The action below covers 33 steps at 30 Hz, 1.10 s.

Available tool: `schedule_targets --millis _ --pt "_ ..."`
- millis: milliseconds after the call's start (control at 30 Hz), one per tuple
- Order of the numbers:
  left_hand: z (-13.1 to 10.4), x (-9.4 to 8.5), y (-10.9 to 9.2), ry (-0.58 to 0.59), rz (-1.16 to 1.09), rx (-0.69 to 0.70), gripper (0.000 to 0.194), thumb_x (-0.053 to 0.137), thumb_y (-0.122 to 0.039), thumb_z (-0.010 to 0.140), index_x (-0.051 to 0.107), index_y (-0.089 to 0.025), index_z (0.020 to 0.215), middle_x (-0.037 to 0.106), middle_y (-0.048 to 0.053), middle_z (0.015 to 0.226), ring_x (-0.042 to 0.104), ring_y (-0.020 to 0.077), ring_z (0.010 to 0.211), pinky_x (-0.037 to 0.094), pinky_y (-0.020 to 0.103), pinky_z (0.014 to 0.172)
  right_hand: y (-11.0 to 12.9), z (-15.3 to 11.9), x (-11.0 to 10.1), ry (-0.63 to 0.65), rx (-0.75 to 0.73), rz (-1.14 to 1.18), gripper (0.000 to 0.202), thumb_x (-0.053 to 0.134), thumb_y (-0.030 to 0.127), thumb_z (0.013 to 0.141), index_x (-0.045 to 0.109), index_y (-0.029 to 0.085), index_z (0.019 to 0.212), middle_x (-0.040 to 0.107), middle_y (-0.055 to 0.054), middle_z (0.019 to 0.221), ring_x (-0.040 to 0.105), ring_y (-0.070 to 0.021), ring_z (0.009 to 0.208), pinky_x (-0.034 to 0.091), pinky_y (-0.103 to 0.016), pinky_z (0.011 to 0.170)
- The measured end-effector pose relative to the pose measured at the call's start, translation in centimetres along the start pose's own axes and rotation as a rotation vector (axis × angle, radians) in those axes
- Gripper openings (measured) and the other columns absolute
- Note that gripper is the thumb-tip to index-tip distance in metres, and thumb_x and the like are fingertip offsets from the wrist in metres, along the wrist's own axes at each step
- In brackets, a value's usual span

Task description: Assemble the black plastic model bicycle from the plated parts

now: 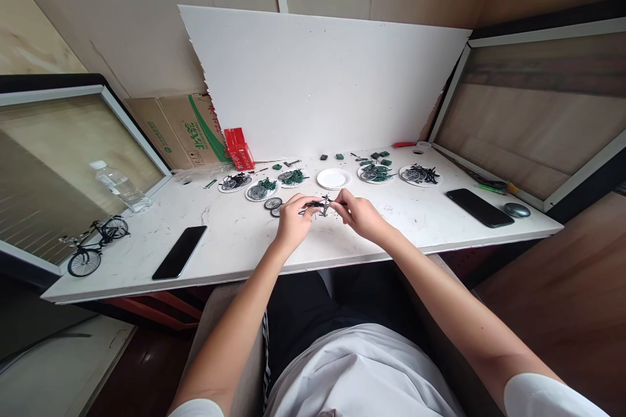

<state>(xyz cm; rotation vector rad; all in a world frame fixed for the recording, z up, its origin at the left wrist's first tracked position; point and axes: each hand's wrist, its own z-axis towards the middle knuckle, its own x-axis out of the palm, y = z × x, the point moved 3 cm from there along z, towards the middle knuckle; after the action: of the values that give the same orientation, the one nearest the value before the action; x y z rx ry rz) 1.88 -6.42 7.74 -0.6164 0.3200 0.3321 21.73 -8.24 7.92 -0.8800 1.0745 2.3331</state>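
Above the white table (pixel 235 241), near its front edge, my left hand (pixel 295 221) pinches a small dark part (pixel 325 203), which looks like a miniature bicycle frame. My right hand (pixel 360 214) has its fingertips closed at the right side of the same part. Fine details between the fingers are too small to tell. Small spoked wheels (pixel 272 204) lie on the table just left of my left hand, one of them partly hidden by it. Behind my hands is a bare white paper plate (pixel 334 178).
Several plates of dark and green parts (pixel 376 173) line the back. A model bicycle (pixel 95 244), a bottle (pixel 120 184) and a phone (pixel 179 252) are at left. Another phone (pixel 479 207) and a mouse (pixel 517 210) lie right. A red box (pixel 238 148) stands behind.
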Motion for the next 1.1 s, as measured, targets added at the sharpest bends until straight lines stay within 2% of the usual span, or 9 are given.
schedule_targets --millis 200,367,467,600,733,833,900,967,1100 --pt "0.3 0.0 1.4 0.091 -0.089 -0.148 0.016 0.075 -0.015 0.088 0.08 -0.021 0.102 0.079 0.008 0.102 0.075 0.0216 0.088 0.063 0.035 0.081 0.3 0.1 -0.2 0.032 -0.087 -0.173 0.033 0.035 0.046 0.116 0.056 0.022 0.111 0.068 -0.005 0.084 0.06 -0.0196 0.067 0.031 -0.026 0.062" --pt "0.4 -0.2 1.9 0.147 -0.104 -0.22 0.016 0.074 -0.012 0.086 0.081 -0.02 0.098 0.08 0.007 0.099 0.075 0.0214 0.084 0.063 0.036 0.082 0.0 0.3 0.4 0.071 -0.11 -0.347 0.031 0.045 0.04 0.114 0.064 0.019 0.101 0.068 -0.008 0.084 0.06 -0.0198 0.07 0.026 -0.027 0.061" --pt "0.4 -0.4 1.7 0.154 -0.075 -0.24 0.019 0.073 -0.009 0.085 0.081 -0.02 0.097 0.079 0.007 0.098 0.074 0.0198 0.083 0.062 0.035 0.083 0.1 0.3 1.0 0.077 -0.043 -0.305 0.034 0.044 0.039 0.114 0.063 0.018 0.095 0.066 -0.006 0.078 0.058 -0.0181 0.065 0.029 -0.027 0.062" --pt "0.5 -0.9 1.3 0.132 -0.026 -0.219 0.022 0.07 -0.004 0.084 0.081 -0.021 0.094 0.078 0.005 0.095 0.072 0.0187 0.081 0.061 0.033 0.081 0.7 0.1 1.9 0.14 0.141 0.137 0.042 0.037 0.046 0.114 0.06 0.017 0.092 0.057 0.0 0.059 0.059 -0.0161 0.057 0.039 -0.026 0.067" --pt "0.6 -1.1 0.8 0.099 -0.033 -0.153 0.029 0.064 0.002 0.084 0.08 -0.02 0.093 0.076 0.005 0.093 0.071 0.0175 0.082 0.061 0.03 0.077 1.0 -0.1 2.8 0.248 0.394 0.737 0.054 0.041 0.068 0.107 0.051 0.019 0.087 0.042 0.007 0.051 0.055 -0.0144 0.046 0.04 -0.025 0.058" --pt "0.6 -1.2 0.4 0.101 -0.012 -0.097 0.029 0.064 0.002 0.085 0.08 -0.021 0.093 0.075 0.004 0.092 0.071 0.0172 0.082 0.061 0.028 0.076 0.9 -0.1 3.0 0.275 0.472 0.923 0.055 0.05 0.073 0.101 0.05 0.019 0.089 0.036 0.009 0.052 0.05 -0.0129 0.045 0.037 -0.024 0.054" --pt "0.6 -1.2 0.2 0.121 0.003 -0.081 0.028 0.064 0.001 0.087 0.08 -0.021 0.095 0.074 0.004 0.091 0.07 0.0168 0.081 0.061 0.028 0.076 0.7 -0.1 3.2 0.259 0.471 0.879 0.054 0.047 0.071 0.103 0.051 0.019 0.088 0.037 0.008 0.053 0.05 -0.013 0.045 0.037 -0.024 0.053" --pt "0.7 -1.2 0.3 0.132 0.012 -0.078 0.028 0.064 0.0 0.088 0.08 -0.021 0.096 0.074 0.004 0.091 0.07 0.0167 0.08 0.06 0.029 0.076 0.7 0.0 3.1 0.201 0.423 0.697 0.052 0.039 0.065 0.108 0.052 0.018 0.087 0.044 0.005 0.055 0.053 -0.014 0.048 0.039 -0.025 0.056" --pt "0.8 -1.5 0.6 0.119 0.042 -0.07 0.024 0.068 -0.004 0.088 0.08 -0.022 0.098 0.076 0.005 0.094 0.071 0.0191 0.085 0.06 0.031 0.079 1.1 0.0 2.4 0.035 0.155 0.032 0.032 0.041 0.042 0.113 0.058 0.017 0.1 0.062 -0.003 0.071 0.06 -0.0172 0.062 0.035 -0.026 0.06"
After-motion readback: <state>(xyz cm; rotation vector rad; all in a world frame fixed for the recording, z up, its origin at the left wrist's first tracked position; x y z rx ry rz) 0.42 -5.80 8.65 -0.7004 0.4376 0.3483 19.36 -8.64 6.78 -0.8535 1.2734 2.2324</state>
